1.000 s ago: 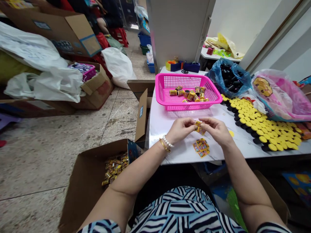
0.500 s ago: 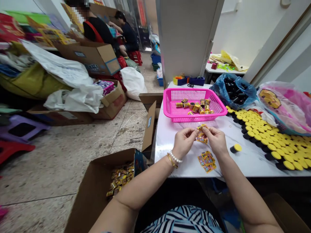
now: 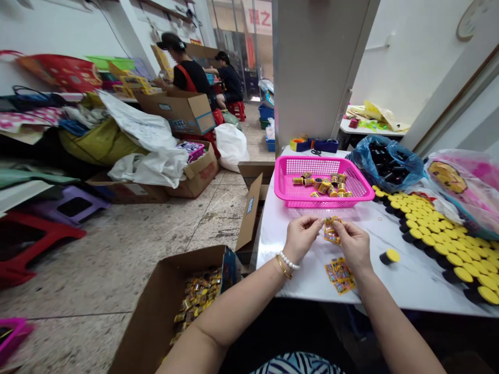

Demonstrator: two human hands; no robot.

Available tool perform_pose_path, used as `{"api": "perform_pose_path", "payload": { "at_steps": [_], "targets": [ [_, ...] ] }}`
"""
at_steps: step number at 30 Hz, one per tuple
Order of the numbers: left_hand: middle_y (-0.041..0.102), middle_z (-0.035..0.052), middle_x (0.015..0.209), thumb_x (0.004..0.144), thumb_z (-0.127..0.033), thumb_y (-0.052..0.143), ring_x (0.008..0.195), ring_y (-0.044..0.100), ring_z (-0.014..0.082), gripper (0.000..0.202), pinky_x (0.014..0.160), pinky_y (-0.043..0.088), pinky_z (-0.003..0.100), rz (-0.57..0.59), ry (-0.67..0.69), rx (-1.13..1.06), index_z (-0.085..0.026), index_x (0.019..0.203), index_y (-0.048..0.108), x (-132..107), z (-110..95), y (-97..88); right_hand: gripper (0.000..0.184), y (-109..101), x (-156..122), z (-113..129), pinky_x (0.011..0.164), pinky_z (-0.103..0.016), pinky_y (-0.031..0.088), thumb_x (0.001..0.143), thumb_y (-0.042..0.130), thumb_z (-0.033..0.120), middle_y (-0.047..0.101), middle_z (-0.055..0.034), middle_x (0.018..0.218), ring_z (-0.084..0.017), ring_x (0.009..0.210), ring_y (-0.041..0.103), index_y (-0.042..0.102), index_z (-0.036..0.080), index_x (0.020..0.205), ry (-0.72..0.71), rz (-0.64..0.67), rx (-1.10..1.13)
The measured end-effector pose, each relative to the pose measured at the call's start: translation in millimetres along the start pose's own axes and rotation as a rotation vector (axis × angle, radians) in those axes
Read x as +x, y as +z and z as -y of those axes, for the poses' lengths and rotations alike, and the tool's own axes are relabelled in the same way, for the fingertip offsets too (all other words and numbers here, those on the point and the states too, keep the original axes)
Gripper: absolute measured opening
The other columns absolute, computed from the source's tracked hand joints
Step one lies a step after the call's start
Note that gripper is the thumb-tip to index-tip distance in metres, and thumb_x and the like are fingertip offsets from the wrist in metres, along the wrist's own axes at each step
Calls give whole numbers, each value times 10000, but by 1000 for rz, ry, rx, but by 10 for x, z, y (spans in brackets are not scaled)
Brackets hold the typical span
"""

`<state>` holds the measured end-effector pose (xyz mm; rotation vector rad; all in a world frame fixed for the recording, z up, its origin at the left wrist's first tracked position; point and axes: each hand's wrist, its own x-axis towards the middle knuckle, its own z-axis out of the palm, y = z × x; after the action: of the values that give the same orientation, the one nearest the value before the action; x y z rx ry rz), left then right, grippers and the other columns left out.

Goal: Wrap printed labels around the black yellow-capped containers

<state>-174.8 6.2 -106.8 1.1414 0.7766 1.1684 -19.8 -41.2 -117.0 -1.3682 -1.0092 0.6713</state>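
Note:
Over the white table, my right hand [image 3: 354, 244] pinches small yellow printed labels [image 3: 331, 235] between thumb and fingers. My left hand [image 3: 301, 238], wearing a pearl bracelet and a gold bangle, is closed in a pinch at their upper left edge. A loose pile of similar labels [image 3: 340, 275] lies on the table below the hands. To the right stands a single black cylinder with a yellow cap [image 3: 389, 256]. Beyond my hands, a pink mesh basket [image 3: 323, 201] holds several small cylinders wrapped in yellow labels [image 3: 323, 187].
Rows of yellow-capped black cylinders [image 3: 440, 228] fill the table's right side. Behind them sit a blue bag of black pieces [image 3: 390, 161] and tape dispensers [image 3: 325, 145]. A cardboard box [image 3: 152, 311] of labelled cylinders stands left below the table. Two people sit at the back.
The view has swung left and up, so everything appears lower and further right. My hands stay pinched together at the labels, the fingertips slightly further apart.

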Motion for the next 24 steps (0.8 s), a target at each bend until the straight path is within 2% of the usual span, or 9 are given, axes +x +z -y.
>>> {"api": "perform_pose_path", "payload": {
  "at_steps": [5, 9, 13, 17, 20, 22, 24],
  "targets": [
    [706, 52, 697, 789, -545, 829, 629, 589, 136, 420, 581, 460, 260, 43, -22, 17, -135, 882, 833, -21, -25, 6, 330, 5, -37, 42, 725, -336, 547, 866, 774, 538, 792, -38, 842, -211, 759, 691, 818, 212, 888, -39, -7, -64],
    [804, 108, 872, 752, -481, 869, 778, 710, 208, 335, 749, 561, 331, 62, -20, 17, -171, 880, 865, -2, 21, -3, 302, -14, -73, -21, 761, -379, 555, 884, 742, 548, 803, -41, 908, -266, 836, 721, 811, 256, 916, -104, 69, -217],
    [811, 120, 836, 659, -444, 917, 803, 742, 265, 286, 780, 583, 377, 21, -51, 31, -187, 771, 858, 68, 83, -38, 283, -15, -81, -134, 789, -420, 557, 898, 712, 553, 802, -40, 925, -295, 844, 738, 805, 292, 951, -201, 88, -332],
    [809, 127, 819, 623, -490, 934, 780, 734, 260, 348, 790, 576, 381, 37, -87, 20, -177, 753, 856, 95, 111, -64, 297, -10, -107, -163, 734, -396, 518, 931, 670, 554, 765, -34, 825, -267, 756, 699, 766, 285, 853, -336, 75, -439],
    [799, 110, 805, 617, -509, 936, 667, 665, 184, 404, 667, 531, 318, 59, -115, 6, -163, 816, 867, 109, 100, -77, 338, 20, -108, -181, 680, -370, 475, 961, 632, 543, 715, -27, 744, -242, 692, 651, 712, 269, 778, -404, 74, -506],
    [745, 71, 687, 615, -533, 931, 533, 542, 117, 461, 519, 414, 264, 102, -171, 18, -147, 860, 865, 113, 77, -89, 361, 51, -113, -172, 658, -358, 454, 981, 608, 529, 687, -24, 710, -226, 663, 624, 688, 257, 758, -423, 84, -546],
    [648, 20, 565, 603, -550, 932, 455, 433, 79, 494, 441, 278, 235, 151, -241, 15, -127, 843, 845, 113, 54, -102, 359, 48, -133, -119, 662, -356, 458, 994, 594, 513, 685, -31, 711, -218, 657, 616, 696, 242, 782, -450, 105, -584]
  ]
}}
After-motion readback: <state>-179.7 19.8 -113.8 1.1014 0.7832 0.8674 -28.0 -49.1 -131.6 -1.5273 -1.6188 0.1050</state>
